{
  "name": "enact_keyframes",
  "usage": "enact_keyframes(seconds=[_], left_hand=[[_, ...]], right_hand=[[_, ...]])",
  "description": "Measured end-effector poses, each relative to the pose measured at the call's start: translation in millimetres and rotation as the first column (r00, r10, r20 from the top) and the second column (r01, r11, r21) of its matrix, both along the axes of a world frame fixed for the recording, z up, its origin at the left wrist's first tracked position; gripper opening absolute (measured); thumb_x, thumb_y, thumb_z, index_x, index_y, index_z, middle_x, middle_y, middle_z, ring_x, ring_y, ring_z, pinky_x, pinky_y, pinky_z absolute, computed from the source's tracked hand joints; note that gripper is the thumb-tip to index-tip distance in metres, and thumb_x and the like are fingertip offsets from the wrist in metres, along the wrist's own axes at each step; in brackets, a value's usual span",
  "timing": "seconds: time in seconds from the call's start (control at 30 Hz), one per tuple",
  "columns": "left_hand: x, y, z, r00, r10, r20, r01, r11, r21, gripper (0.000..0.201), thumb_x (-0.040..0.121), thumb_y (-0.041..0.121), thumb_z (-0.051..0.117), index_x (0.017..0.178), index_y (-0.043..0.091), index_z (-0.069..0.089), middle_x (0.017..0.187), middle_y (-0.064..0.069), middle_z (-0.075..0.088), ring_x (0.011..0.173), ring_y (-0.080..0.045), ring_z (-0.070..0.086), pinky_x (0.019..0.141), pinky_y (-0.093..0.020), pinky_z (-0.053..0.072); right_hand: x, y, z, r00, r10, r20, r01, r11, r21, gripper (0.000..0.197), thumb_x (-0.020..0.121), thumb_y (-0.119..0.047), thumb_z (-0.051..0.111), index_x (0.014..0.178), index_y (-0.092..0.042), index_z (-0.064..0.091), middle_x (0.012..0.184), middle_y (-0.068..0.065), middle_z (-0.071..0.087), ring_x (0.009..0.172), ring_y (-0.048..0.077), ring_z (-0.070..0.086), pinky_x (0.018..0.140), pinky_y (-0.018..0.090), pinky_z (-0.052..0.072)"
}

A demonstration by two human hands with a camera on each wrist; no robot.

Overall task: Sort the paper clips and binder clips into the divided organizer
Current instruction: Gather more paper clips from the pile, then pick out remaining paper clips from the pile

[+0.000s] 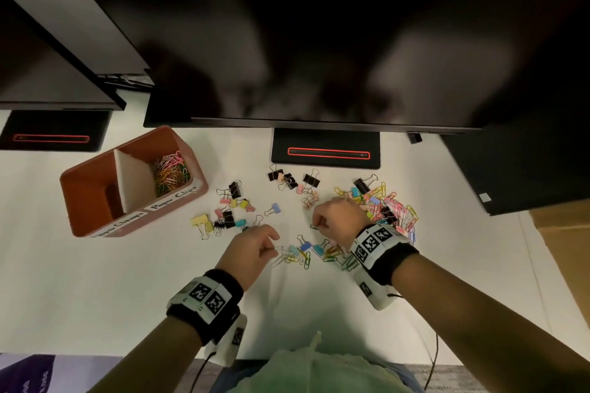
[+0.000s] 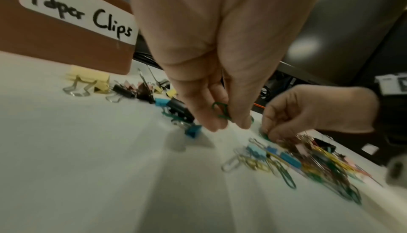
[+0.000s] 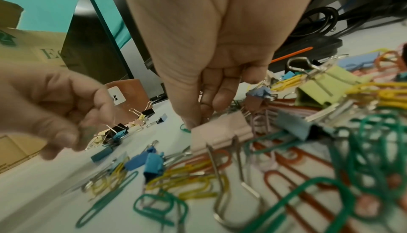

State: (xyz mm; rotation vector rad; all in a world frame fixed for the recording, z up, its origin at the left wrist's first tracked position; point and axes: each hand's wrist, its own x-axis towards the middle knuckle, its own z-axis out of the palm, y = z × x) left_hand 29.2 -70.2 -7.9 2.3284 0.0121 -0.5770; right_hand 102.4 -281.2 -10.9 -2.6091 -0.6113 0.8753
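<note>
Terracotta-brown and smooth-walled, the divided organizer (image 1: 95,195) stands at the left of the white desk (image 1: 95,281), an oblong box split by a pale cream divider (image 1: 132,180); its right compartment holds a heap of coloured wire paper clips (image 1: 170,174), and the left compartment shows only bare brown wall. Two white labels with black handwriting run along its near side; the right label (image 2: 77,9) reads "Paper Clips", the left one is too slanted to read in full. Just right of the organizer lies a loose scatter of binder clips (image 1: 228,210), folded sheet-metal bodies in black, yellow, pink and blue with looped silver wire handles. The left hand (image 1: 252,249) hovers low over the desk beside them, its thumb and fingertips (image 2: 216,123) pinching a green paper clip (image 2: 221,110). Between the hands lies a small tangle of yellow, green and silver paper clips mixed with blue binder clips (image 1: 305,254). The right hand (image 1: 338,217) reaches down with its fingers curled, the tips pinching a green paper clip (image 1: 314,226) against the desk. Beyond the wrist sits the largest pile (image 1: 388,209), pink, yellow, green and orange paper clips heaped with a few binder clips. Each wrist wears a black band carrying white blocks printed with black square markers (image 1: 372,242). At the back, a black monitor stand (image 1: 325,148) bears a glowing red outlined slot.
</note>
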Motion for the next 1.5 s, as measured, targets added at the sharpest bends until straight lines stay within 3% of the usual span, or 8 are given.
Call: enact_keyframes(seconds=[0.2,0.4,0.5,0.77,0.97,1.1,1.27,1.5], left_hand=[[-14.6,-17.4,-18.2,0.996,-0.063,-0.062,0.07,0.99,0.125,0.029,0.081,0.017,0.066,0.109,0.015,0.058,0.093,-0.003,0.057,0.084,-0.018,0.056,0.081,-0.032,0.048],[-13.6,-15.0,-28.9,0.99,-0.108,0.096,0.097,0.989,0.112,0.008,0.082,0.011,0.064,0.088,0.007,0.065,0.095,-0.006,0.053,0.082,-0.018,0.052,0.074,-0.025,0.043],[-7.0,-9.7,-30.0,0.981,-0.141,0.132,0.125,0.985,0.123,0.003,0.082,0.009,0.062,0.084,0.008,0.063,0.09,-0.006,0.054,0.082,-0.019,0.049,0.073,-0.031,0.046],[-2.3,6.1,-29.5,0.987,-0.126,0.096,0.118,0.99,0.079,0.013,0.081,0.014,0.065,0.094,0.012,0.06,0.085,0.002,0.054,0.082,-0.018,0.052,0.075,-0.031,0.047],[-13.4,16.6,-28.9,0.986,-0.113,0.126,0.103,0.991,0.081,0.009,0.078,0.016,0.069,0.08,0.012,0.061,0.081,0.004,0.052,0.078,-0.017,0.051,0.069,-0.029,0.047],[-15.7,21.5,-27.7,0.993,-0.036,0.115,0.028,0.997,0.071,0.01,0.077,0.016,0.07,0.077,0.013,0.06,0.08,0.005,0.051,0.074,-0.014,0.053,0.067,-0.027,0.048],[-19.6,25.2,-24.9,1.0,-0.002,0.03,0.0,0.996,0.09,0.021,0.078,0.019,0.07,0.096,0.017,0.06,0.077,0.003,0.055,0.075,-0.016,0.054,0.072,-0.029,0.049],[-19.4,17.8,-32.7,0.995,-0.063,0.082,0.053,0.991,0.121,0.003,0.083,0.015,0.061,0.081,0.014,0.06,0.086,0.004,0.049,0.078,-0.017,0.049,0.07,-0.029,0.046]], right_hand=[[-11.3,-4.5,12.7,0.999,-0.009,-0.037,0.013,0.994,0.106,0.025,0.086,-0.012,0.052,0.107,-0.016,0.065,0.108,0.004,0.065,0.097,0.022,0.06,0.085,0.031,0.049],[-52.3,5.8,10.5,0.991,0.021,-0.131,0.002,0.985,0.17,0.022,0.082,-0.007,0.052,0.096,-0.013,0.069,0.103,0.01,0.06,0.092,0.027,0.06,0.082,0.031,0.047],[-67.7,12.8,2.9,0.991,0.031,-0.132,-0.011,0.988,0.152,0.017,0.084,-0.006,0.051,0.091,-0.005,0.066,0.104,0.013,0.054,0.089,0.032,0.058,0.076,0.034,0.046],[-66.1,23.7,-14.6,0.997,-0.067,-0.037,0.071,0.987,0.147,0.01,0.084,-0.013,0.058,0.085,-0.005,0.065,0.11,0.012,0.048,0.088,0.032,0.056,0.076,0.043,0.051],[-59.6,30.4,-19.7,0.994,-0.104,0.029,0.096,0.975,0.199,0.007,0.083,-0.009,0.057,0.081,-0.005,0.063,0.092,0.012,0.06,0.089,0.029,0.056,0.078,0.04,0.049],[-53.4,33.4,-19.4,0.989,-0.15,-0.002,0.148,0.971,0.189,0.009,0.086,-0.008,0.054,0.089,-0.007,0.062,0.094,0.013,0.064,0.09,0.03,0.057,0.08,0.037,0.048],[-47.0,28.0,-14.5,0.996,-0.069,-0.049,0.076,0.982,0.172,0.025,0.09,-0.01,0.055,0.113,-0.011,0.063,0.113,0.014,0.064,0.106,0.028,0.056,0.092,0.034,0.043],[-44.1,30.2,-11.4,1.0,0.02,-0.021,-0.018,0.992,0.123,0.019,0.09,-0.015,0.055,0.103,-0.006,0.067,0.11,0.014,0.055,0.101,0.03,0.055,0.086,0.032,0.043]])
